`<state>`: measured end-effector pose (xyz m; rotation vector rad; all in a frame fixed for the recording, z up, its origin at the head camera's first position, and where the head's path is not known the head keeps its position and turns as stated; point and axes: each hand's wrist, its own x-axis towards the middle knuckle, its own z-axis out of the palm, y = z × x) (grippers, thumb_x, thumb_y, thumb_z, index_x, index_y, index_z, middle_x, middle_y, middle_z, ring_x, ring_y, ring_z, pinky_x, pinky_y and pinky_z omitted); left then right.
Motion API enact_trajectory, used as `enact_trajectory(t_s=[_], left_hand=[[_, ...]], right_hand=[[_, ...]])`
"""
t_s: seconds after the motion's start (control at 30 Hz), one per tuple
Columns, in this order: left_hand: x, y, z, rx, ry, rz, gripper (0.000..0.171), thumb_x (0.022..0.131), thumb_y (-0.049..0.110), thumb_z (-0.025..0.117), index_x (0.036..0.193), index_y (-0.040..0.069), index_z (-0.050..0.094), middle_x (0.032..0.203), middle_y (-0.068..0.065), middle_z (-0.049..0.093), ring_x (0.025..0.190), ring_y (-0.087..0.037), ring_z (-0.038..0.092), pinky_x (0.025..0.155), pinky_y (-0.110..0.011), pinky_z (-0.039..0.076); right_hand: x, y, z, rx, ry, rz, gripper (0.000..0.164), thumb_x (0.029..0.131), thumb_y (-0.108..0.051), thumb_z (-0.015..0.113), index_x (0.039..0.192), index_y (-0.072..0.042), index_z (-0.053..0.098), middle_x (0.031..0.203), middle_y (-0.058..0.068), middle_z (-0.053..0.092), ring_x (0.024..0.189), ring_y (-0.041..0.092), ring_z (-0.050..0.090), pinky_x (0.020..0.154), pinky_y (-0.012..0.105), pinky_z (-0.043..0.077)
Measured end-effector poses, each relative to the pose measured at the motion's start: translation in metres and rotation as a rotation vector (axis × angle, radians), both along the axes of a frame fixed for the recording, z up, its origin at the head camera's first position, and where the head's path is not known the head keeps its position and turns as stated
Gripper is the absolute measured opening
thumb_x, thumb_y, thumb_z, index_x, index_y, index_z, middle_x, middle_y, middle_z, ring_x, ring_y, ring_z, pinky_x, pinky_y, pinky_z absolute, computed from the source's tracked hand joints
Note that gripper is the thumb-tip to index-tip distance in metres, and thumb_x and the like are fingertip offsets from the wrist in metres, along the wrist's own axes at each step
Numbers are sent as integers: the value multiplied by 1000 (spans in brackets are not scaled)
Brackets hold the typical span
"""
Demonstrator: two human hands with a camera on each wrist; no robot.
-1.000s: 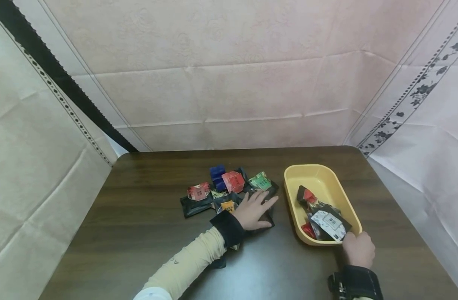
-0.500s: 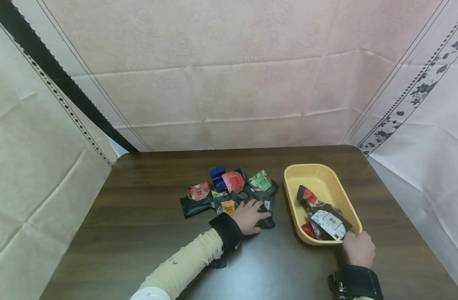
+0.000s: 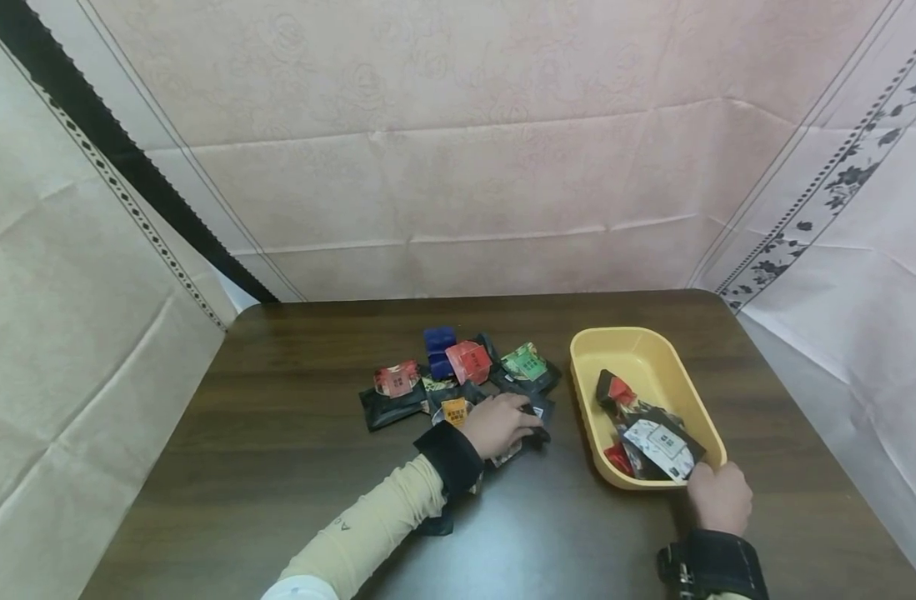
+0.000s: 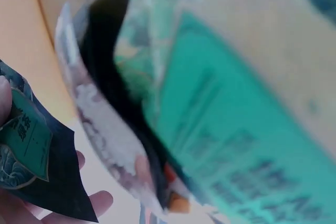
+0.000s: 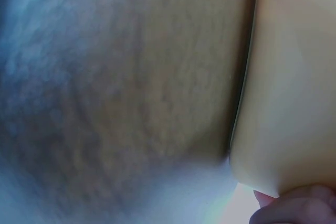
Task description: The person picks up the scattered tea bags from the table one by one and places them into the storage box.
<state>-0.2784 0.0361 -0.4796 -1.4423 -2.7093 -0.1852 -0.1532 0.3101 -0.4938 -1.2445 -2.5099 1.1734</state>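
Observation:
My left hand is in the pile of small dark packets on the table. It pinches a dark packet with a green label, the thumb on its face and fingers behind it. Around that hand lie a packet with an orange label, one with a green top, a pink-red one and a red-labelled one. My right hand grips the near right corner of the yellow plastic basket; its fingers show at the basket wall in the right wrist view.
Inside the basket are several packets, including one with a white label; its far part shows bare floor. A blue packet lies at the back of the pile. The brown table meets hanging pale cloth behind.
My left hand has drawn its spread fingers back and curled them round a packet at the pile's near right side. The right hand stays on the basket corner.

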Motion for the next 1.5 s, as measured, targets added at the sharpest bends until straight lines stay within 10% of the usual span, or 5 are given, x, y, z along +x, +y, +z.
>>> enact_trajectory(t_s=[0.33,0.7,0.93,1.1,1.5], left_hand=[[1,23,21,105,33,-57,27,93,29,52,117,26,64,126,-9,53,116,-19,48,93,-29,41],[14,96,42,67,47,-140,34,93,36,49,126,34,54,133,-1,47,120,-11,43,97,-22,33],[23,129,39,-62,93,-122,47,91,52,40,137,46,32,147,2,26,133,-18,23,103,-46,23],[25,131,35,-96,69,-102,69,83,65,40,143,45,12,152,-1,11,137,-21,11,104,-51,20],[20,114,32,-96,25,-68,68,83,65,40,143,44,13,151,-1,15,136,-20,12,104,-50,19]], right_hand=[[1,0,3,9,-7,-12,40,86,-15,28,102,19,41,90,33,45,78,42,43,63,49,36],[0,2,-4,28,-5,6,41,86,-16,29,103,19,42,95,36,46,81,45,45,66,53,37],[1,3,-6,53,36,21,40,87,-16,30,100,19,44,95,39,48,84,50,48,68,56,38],[1,3,-5,59,55,25,40,88,-17,30,99,19,44,96,40,48,87,53,47,70,58,37],[-1,4,-4,-5,3,-7,43,87,-17,29,109,19,39,102,37,44,89,48,44,77,57,36]])
